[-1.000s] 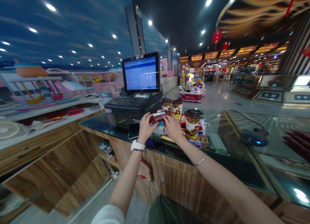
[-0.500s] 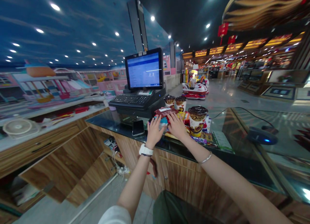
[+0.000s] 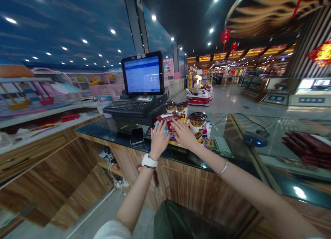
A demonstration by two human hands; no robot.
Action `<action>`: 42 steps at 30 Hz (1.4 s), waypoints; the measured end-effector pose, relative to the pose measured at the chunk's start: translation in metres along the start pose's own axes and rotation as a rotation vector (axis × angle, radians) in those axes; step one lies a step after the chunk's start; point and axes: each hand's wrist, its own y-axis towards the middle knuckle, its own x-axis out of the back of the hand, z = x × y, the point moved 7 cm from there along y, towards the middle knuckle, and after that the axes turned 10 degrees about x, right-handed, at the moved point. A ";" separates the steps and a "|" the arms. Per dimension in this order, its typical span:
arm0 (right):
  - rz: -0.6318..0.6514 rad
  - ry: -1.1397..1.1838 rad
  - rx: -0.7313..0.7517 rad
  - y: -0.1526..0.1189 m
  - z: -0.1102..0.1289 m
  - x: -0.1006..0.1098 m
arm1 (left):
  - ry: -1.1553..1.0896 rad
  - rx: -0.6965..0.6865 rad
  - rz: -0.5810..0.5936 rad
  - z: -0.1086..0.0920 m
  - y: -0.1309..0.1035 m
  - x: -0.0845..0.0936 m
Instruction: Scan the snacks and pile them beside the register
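My left hand (image 3: 158,141) lies over the near left side of a pile of snack packets, its fingers spread. Beside it, my right hand (image 3: 184,135) reaches across the same pile with fingers stretched out. The fingertips of both hands are at a dark red packet (image 3: 167,117) with a white label, on top of the pile. Whether they press on it I cannot tell. Close to my right hand stands a brown-lidded Dove cup (image 3: 197,124). Two similar cups, one on the left (image 3: 170,106) and one on the right (image 3: 182,109), stand behind the pile. My hands hide part of the packets.
A black phone (image 3: 137,136) lies left of my hands on the glass counter. Behind it stand a keyboard (image 3: 126,108) and a lit monitor (image 3: 143,75). To the right are a dark device (image 3: 254,139) with a blue light, its cable, and stacked dark red packets (image 3: 307,149).
The view has turned to the right, so the counter things appear farther left and the stacked packets show more. My hands stay over the pile with fingers spread.
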 end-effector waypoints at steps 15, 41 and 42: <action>-0.045 -0.018 -0.012 -0.137 -0.032 0.096 | -0.219 -0.289 0.213 -0.139 -0.078 -0.023; -0.109 -0.634 -0.548 -0.354 -0.145 0.273 | -0.240 -0.953 0.376 -0.386 -0.132 -0.101; -0.118 -0.649 -0.572 -0.360 -0.150 0.277 | -0.239 -0.958 0.382 -0.394 -0.132 -0.106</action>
